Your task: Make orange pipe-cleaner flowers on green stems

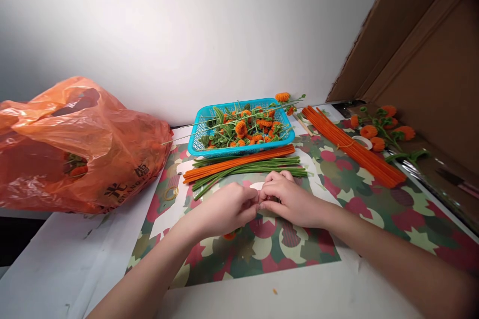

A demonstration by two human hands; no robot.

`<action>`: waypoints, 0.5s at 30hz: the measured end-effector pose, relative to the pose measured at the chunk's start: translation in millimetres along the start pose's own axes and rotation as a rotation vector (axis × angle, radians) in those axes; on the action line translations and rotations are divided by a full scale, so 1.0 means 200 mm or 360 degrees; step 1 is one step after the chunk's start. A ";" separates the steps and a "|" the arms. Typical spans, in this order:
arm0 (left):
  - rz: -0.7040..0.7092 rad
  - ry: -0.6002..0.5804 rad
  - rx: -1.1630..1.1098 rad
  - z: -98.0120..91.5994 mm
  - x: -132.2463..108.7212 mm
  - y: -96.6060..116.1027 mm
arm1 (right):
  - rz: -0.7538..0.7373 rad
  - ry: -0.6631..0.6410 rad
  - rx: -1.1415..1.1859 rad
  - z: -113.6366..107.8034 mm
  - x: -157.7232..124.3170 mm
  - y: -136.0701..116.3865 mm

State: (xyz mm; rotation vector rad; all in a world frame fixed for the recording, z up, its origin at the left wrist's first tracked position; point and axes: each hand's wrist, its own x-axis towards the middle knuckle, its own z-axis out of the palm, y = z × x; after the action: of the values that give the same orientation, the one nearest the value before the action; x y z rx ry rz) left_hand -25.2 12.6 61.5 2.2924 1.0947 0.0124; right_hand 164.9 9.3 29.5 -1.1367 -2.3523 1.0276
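Before blue basket (239,150) of finished-looking flowers (240,129), left hand (232,207) and right hand (290,200) are meeting half-curled, grip unclear; green pipe cleaners (262,165) lying unshaped.

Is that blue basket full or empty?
Not empty: orange flowers and green leaves lie inside the blue basket, with thin stems across its rim.

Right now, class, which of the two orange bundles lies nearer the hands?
The orange bundle in front of the blue basket, beside green stems. The other orange bundle lies farther right, with a thin tie around it.
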 end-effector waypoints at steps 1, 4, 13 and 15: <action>0.0050 0.0041 0.0112 0.01 0.01 -0.01 | -0.0007 -0.0007 -0.0012 0.00 0.00 0.00; 0.0141 0.0225 0.0494 0.03 0.03 -0.01 | 0.0023 0.0050 -0.0058 0.02 0.01 -0.01; 0.0137 0.0711 0.1057 0.08 0.07 0.03 | 0.0186 0.0417 -0.0100 0.06 0.02 -0.01; 0.0115 0.0780 0.1084 0.08 0.09 0.03 | 0.0246 0.0465 -0.0109 0.05 0.04 -0.02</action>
State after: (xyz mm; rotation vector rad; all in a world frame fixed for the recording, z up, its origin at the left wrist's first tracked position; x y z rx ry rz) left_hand -5.2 14.4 46.7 3.0428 1.4149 0.2836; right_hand 152.5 9.5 25.2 -1.4083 -2.1094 0.7716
